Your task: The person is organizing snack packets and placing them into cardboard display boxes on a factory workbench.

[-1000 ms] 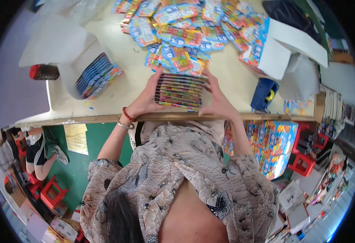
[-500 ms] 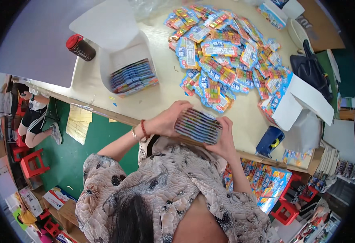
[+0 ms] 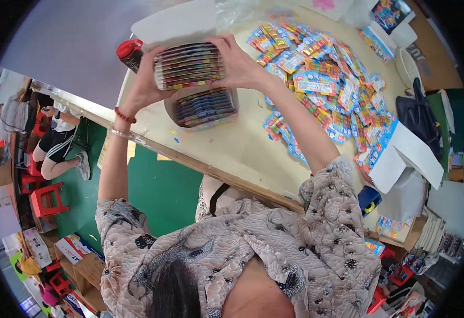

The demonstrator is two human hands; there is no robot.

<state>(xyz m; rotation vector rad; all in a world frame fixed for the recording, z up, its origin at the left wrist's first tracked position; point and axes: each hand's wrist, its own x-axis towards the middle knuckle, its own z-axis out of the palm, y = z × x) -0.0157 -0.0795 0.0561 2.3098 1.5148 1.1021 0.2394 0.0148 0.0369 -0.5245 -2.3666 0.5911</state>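
The stack of colourful flat packets (image 3: 189, 66) that sat squared on the table's near edge a second ago, and was carried leftward half a second ago, is now raised just above the white box (image 3: 203, 108) at the far left of the table (image 3: 242, 143). The left hand (image 3: 144, 85) clamps its left end and the right hand (image 3: 237, 63) its right end, both grasping the one bundle between them. By the look of it, the move to the box is nearly complete.

One held stack; one box, already holding one row of like packets. One red-capped dark bottle (image 3: 130, 53) stands just left of the hands. To the right lies a loose spread of packets (image 3: 327, 90), too many to count, and one open white carton (image 3: 407, 156) beyond it.
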